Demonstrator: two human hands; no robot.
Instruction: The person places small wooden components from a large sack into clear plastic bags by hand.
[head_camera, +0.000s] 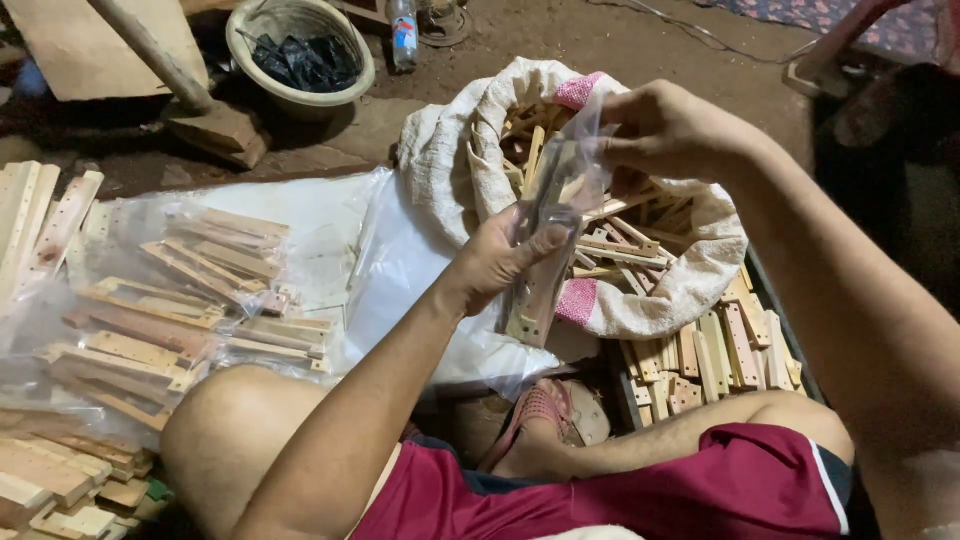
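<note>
Dirt floor (620, 50) setup, person sat low with a white cloth sack (440, 150) of drilled wooden slats (620, 245) in front and bagged slats (190, 300) piled off to their left. Left hand (500, 255) was wrapped around a slat bundle in a clear plastic sleeve (550, 235), over the sack's mouth; right hand (665, 130) pinched the sleeve's top edge. I'd guess the wood's light and stiff, the film slick, so grip mid-bundle.

I sit on the dirt floor (620, 50) of a small home workshop: a cloth sack (440, 150) of drilled wooden strips (620, 245), bagged strips (180, 300) piled beside me, loose planks (60, 50), a basin (300, 50).
</note>
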